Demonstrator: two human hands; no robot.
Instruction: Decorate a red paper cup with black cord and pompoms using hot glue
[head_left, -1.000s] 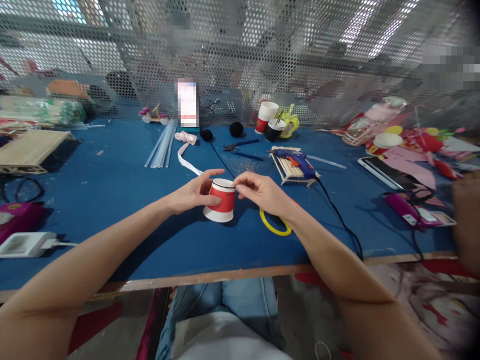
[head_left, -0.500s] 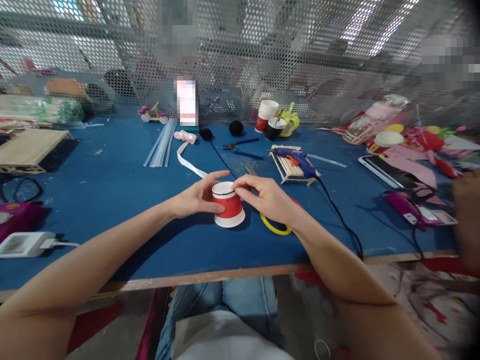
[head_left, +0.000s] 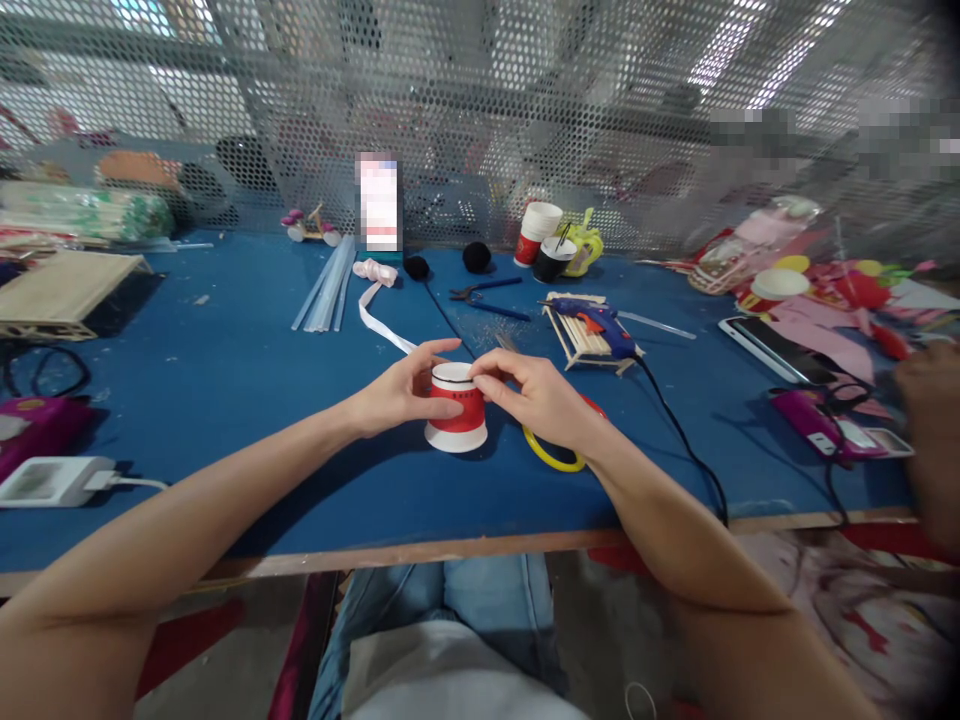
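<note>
Now both hands gripping upturned red paper cup on blue desk: left hand cupping side, right hand pinching base rim; yellow ring lying beside.

A standing card at the back of the worktop is blurred out. Another person's hand (far right) is cut off by the edge. The right hand hides part of a yellow ring.

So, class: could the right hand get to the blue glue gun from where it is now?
Probably yes. The right hand is busy pinching the upturned red cup, but the glue gun lies just beyond it on a stick rack, with bare blue table between.
</note>
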